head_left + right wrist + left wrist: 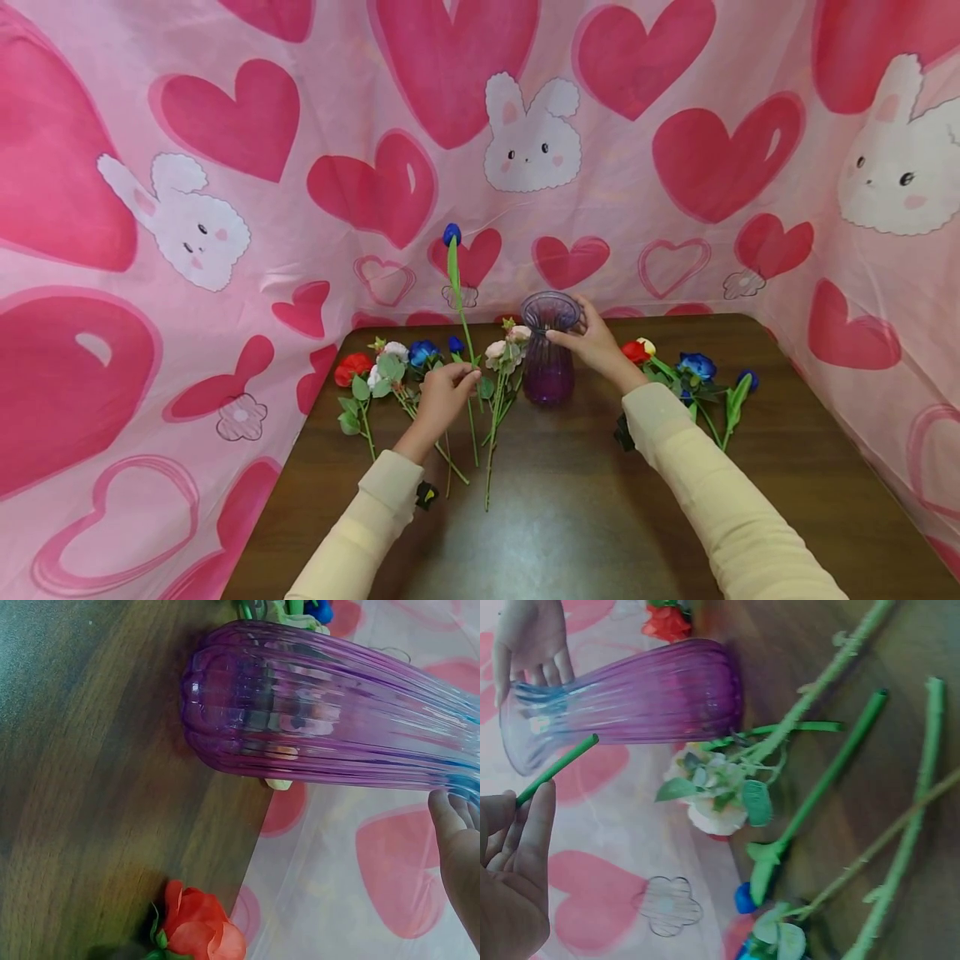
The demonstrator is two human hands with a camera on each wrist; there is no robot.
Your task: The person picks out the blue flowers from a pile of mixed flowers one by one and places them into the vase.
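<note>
My left hand [444,398] pinches the green stem of a blue tulip [452,234], held upright with its bloom high above the hand. In the left wrist view a short length of the stem [568,761] sticks out past the fingertips, its cut end in front of the vase's neck. A ribbed purple glass vase [549,371] stands upright on the table, left of the right forearm. My right hand [596,340] grips it around the neck, just below the flared rim. The right wrist view shows fingers [450,817] against that neck. Stem and vase appear apart.
On the wooden table [555,517], left of the vase, lie a red rose [352,368], a blue rose [424,353], pale pink roses [497,352] and other stems. Right of it lie another blue rose [696,365] and a blue tulip [747,381]. A heart-print cloth [630,208] hangs behind.
</note>
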